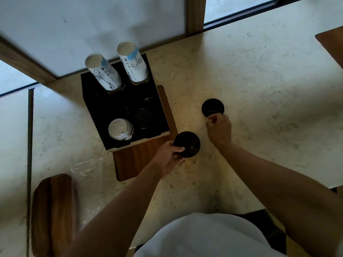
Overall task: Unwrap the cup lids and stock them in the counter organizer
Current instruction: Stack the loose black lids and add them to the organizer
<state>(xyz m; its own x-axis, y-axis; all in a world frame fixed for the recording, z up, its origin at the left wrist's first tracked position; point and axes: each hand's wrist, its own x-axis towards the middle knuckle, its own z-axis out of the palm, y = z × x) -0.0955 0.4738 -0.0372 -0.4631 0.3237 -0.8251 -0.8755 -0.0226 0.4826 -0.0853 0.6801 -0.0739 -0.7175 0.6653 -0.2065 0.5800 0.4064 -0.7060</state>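
Two bare forearms and a white-clad torso, seen from above.

Both arms are seen bare from the hands to the lower frame edge; no sleeves, watch, bracelet or rings can be made out. The left hand [169,156] and the right hand [220,129] are uncovered, without gloves. A white garment [200,238], plain and unmarked, is worn over the torso and is shown as a rounded shape at the bottom centre of the view. Dark clothing [267,230] is glimpsed beside and below it on the right, its kind not being discernible in the dim light.
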